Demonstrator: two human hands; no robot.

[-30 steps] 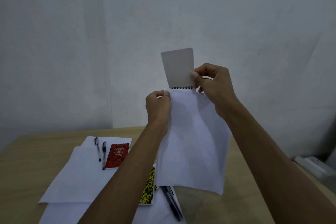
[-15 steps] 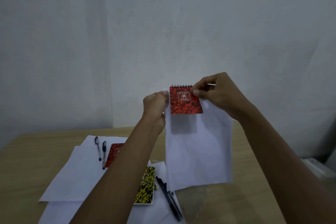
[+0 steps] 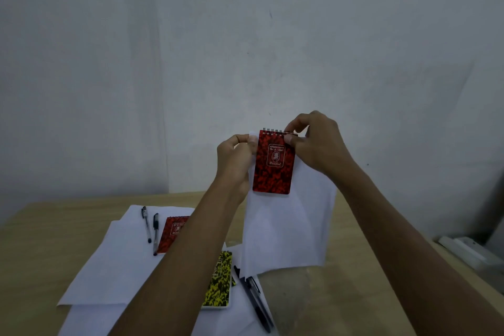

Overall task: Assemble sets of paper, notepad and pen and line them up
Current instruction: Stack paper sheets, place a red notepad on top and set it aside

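Note:
I hold a white paper sheet (image 3: 289, 229) up in the air with a red spiral notepad (image 3: 272, 163) lying against its top. My left hand (image 3: 234, 158) pinches the sheet's upper left corner beside the notepad. My right hand (image 3: 317, 142) pinches the notepad's top right corner at the spiral. On the table lie a second red notepad (image 3: 171, 232) and two pens (image 3: 151, 228) on a white sheet (image 3: 114, 267). Nearer me sit a yellow-black notepad (image 3: 219, 281) and dark pens (image 3: 256, 300) on another sheet.
The wooden table (image 3: 41, 243) stands against a grey wall. A white object (image 3: 463, 249) lies at the table's right edge. Bare tabletop (image 3: 341, 303) shows under my right forearm.
The notepad's cover, flipped up showing its grey back, has dropped shut over the sheet, so the red front shows. Both hands have lowered slightly.

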